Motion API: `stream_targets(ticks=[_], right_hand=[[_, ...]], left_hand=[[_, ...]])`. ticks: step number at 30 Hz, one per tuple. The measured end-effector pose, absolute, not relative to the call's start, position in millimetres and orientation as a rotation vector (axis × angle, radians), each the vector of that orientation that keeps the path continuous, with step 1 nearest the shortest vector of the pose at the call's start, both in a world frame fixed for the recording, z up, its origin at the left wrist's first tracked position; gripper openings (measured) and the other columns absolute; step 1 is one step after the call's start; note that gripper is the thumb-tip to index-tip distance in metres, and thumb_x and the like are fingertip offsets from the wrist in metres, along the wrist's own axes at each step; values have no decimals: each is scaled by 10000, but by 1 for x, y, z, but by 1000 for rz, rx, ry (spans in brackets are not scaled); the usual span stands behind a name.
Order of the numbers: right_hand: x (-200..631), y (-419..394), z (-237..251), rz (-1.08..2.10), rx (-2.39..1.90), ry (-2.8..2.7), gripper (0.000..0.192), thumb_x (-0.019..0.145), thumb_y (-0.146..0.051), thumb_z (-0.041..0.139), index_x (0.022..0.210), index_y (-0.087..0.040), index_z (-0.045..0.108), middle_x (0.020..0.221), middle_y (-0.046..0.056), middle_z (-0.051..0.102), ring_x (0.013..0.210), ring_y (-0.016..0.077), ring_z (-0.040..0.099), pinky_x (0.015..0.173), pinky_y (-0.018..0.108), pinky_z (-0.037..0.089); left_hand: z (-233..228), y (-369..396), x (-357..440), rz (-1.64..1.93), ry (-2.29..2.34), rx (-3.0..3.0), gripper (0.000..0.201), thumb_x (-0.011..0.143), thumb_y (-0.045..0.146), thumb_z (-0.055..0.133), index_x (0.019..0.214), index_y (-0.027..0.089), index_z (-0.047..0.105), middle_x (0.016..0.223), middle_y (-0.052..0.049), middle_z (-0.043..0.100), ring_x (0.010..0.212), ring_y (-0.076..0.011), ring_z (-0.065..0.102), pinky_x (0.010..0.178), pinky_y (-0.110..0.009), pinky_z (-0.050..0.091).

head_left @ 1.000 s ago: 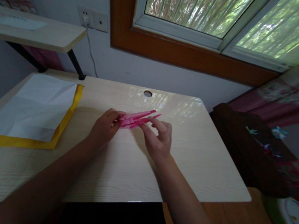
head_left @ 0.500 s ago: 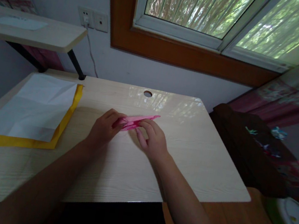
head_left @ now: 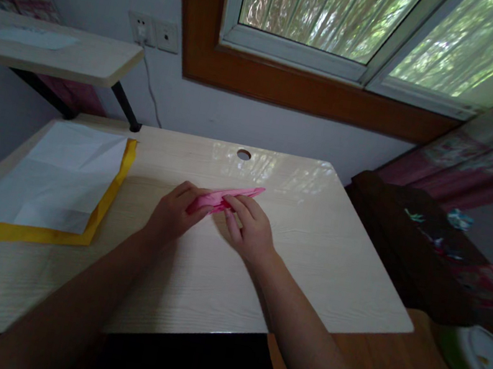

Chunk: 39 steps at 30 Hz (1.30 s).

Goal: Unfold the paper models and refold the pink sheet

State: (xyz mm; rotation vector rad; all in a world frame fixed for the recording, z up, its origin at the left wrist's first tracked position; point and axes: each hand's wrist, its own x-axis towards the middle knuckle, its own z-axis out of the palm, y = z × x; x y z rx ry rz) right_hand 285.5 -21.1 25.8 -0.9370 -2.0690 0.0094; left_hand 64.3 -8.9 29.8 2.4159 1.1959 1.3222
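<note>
A folded piece of pink paper [head_left: 210, 200] is held above the middle of the desk, its narrow pointed end toward the upper right. My left hand [head_left: 174, 211] pinches its left end between thumb and fingers. On the right part, my right hand [head_left: 252, 226] grips the paper's lower edge with its fingertips, the thumb underneath. The fingers cover some of the folds.
White sheets [head_left: 53, 177] lie over yellow paper [head_left: 92, 228] on the left of the desk [head_left: 308, 270]. A raised shelf [head_left: 101, 59] stands behind them. A cable hole [head_left: 244, 155] is near the back edge. Dark furniture [head_left: 406, 249] and a round bin [head_left: 482, 359] stand at right.
The left thumb has moved onto the front of the pink paper, pressing its left part flatter. The paper's lower flap shows less; the right hand has barely shifted.
</note>
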Motion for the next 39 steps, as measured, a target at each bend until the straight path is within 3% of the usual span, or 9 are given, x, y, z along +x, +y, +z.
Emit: stream_targets(ticks=[5,12,18,24,34,39], right_hand=[[283,-22,28,49,-898,-2077,407,972,-181,537,1375,-218,584,1202,133,674,1093,245,651,919,415,590],[280,-22,27,165,-857,-2068,373,987,-188,541,1349,-227,618,1268,127,660,1155,235,643,974,421,580],[280,-20,23,279,-818,-2042,380,1003,-171,525,1362,-254,615,1219,104,679,1100,207,658,921,382,594],[282,-20,20,195,-811,-2093,400,998,-192,540,1388,-258,604,1278,110,676,1172,241,644,976,430,574],[287,-21,16,29,-909,-2217,421,981,-197,561,1389,-291,609,1284,73,698,1170,239,670,1045,422,556],[287,-18,16,2,-861,-2231,320,968,-221,579,1267,-246,691,1225,98,724,1144,249,686,985,422,585]], left_hand=[[33,-11,69,1349,1130,2383,156,941,213,627,1090,192,669,882,-32,647,789,-145,624,740,-267,541],[34,-11,69,1418,1105,2351,140,950,163,602,1058,188,688,891,-37,673,821,-142,638,774,-265,531],[31,-13,70,1471,1206,2132,51,936,220,635,946,195,678,874,-27,656,789,-138,627,724,-248,528],[29,-14,71,1453,1240,1810,114,939,306,644,982,205,676,919,-24,686,804,-137,654,734,-244,544],[22,-8,72,1477,905,1451,305,817,341,793,1071,216,680,1069,-54,697,1020,-192,678,977,-367,542],[24,-3,72,1506,828,1314,367,776,295,831,1094,232,658,971,-20,686,935,-148,662,898,-310,543]])
